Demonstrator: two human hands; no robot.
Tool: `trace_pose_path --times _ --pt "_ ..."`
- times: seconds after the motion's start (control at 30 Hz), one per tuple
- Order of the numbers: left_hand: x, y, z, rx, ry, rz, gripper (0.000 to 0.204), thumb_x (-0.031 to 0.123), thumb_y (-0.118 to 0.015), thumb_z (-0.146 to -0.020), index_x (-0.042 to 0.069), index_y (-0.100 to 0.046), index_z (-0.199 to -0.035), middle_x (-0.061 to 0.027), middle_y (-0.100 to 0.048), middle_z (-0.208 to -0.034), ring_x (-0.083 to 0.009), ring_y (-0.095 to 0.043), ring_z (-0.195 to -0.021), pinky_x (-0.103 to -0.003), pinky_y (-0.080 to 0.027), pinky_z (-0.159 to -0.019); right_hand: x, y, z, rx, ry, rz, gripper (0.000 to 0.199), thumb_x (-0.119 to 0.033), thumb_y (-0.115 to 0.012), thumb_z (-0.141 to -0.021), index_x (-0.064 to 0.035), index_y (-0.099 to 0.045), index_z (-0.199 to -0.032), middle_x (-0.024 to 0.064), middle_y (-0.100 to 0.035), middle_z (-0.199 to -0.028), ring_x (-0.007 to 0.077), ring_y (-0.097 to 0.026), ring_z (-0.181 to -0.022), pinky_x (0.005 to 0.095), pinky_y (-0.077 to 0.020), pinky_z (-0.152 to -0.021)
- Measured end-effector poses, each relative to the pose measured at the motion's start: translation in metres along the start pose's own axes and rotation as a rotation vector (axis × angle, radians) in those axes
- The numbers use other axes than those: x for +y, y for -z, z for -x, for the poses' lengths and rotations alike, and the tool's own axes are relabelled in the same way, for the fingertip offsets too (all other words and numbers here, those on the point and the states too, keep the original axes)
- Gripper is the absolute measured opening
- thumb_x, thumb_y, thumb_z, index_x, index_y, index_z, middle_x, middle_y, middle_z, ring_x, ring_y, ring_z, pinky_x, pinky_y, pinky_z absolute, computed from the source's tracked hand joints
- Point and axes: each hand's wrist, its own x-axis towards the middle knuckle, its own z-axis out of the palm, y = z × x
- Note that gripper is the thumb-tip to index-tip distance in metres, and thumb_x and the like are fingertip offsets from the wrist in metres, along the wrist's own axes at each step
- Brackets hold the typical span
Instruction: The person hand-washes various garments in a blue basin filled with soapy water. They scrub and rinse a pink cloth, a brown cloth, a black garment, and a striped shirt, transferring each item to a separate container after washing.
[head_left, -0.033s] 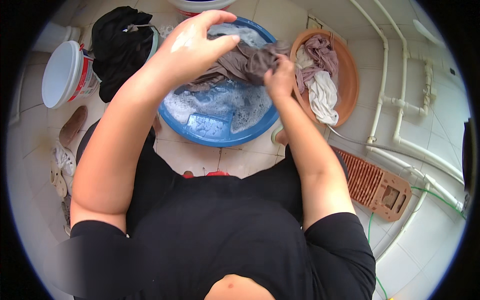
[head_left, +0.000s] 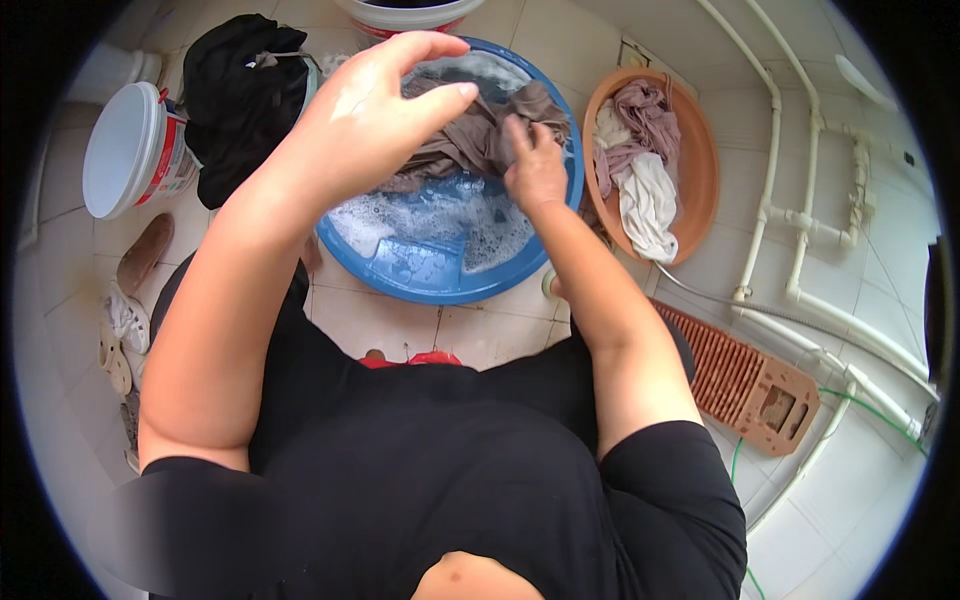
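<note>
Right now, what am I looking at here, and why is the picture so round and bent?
No machine: a person wears a wide fisheye camera on the head, looking down at their own two bare hands. The right hand grips a wet brownish cloth over a blue basin of soapy water; the left hand hovers above it, fingers curled. On the tiled floor lie an orange basin of laundry, a dark clothes pile, a white bucket and a washboard.
</note>
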Motion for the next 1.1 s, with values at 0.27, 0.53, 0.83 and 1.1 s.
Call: trace_pose_path --times 0.27,0.53,0.83,1.1 --pt "0.012 0.011 -0.003 -0.007 0.171 0.102 0.036 0.019 -0.056 -0.084 0.002 -0.054 -0.115 -0.0100 -0.055 -0.116 -0.0215 -0.050 -0.110 -0.033 -0.035 -0.096 0.042 -0.109 -0.036 -0.555 0.051 0.453 0.065 -0.021 -0.058 -0.083 -0.0352 -0.026 -0.138 0.0074 -0.012 -0.149 0.0403 -0.025 -0.129 0.0558 -0.0256 -0.101" --pt "0.002 0.004 -0.021 -0.048 0.155 -0.016 0.031 0.013 -0.052 -0.084 0.000 -0.056 -0.112 -0.0122 -0.056 -0.115 -0.0205 -0.051 -0.110 -0.032 -0.036 -0.095 0.089 -0.224 0.007 -0.588 -0.058 0.272 0.044 -0.025 -0.041 -0.087 -0.0198 -0.042 -0.131 0.0094 -0.041 -0.135 0.0299 -0.037 -0.124 0.0491 -0.0226 -0.104" --pt "0.002 -0.010 -0.023 -0.072 0.134 -0.039 0.031 0.014 -0.056 -0.083 -0.001 -0.055 -0.110 -0.0146 -0.057 -0.106 -0.0238 -0.055 -0.101 -0.031 -0.042 -0.087 0.099 -0.233 0.042 -0.394 -0.229 -0.336 0.057 -0.048 -0.049 -0.083 -0.0100 -0.049 -0.125 0.0143 -0.049 -0.126 0.0278 -0.043 -0.120 0.0487 -0.0297 -0.099" --pt "-0.003 -0.018 0.000 -0.314 0.028 -0.640 0.039 0.026 -0.060 -0.079 0.004 -0.055 -0.111 -0.0156 -0.059 -0.104 -0.0325 -0.058 -0.095 -0.039 -0.047 -0.081 0.012 -0.051 0.022 -0.948 -1.124 -1.845 0.045 -0.048 -0.046 -0.088 -0.0102 -0.060 -0.107 0.0075 -0.065 -0.100 0.0235 -0.063 -0.085 0.0394 -0.0525 -0.074"
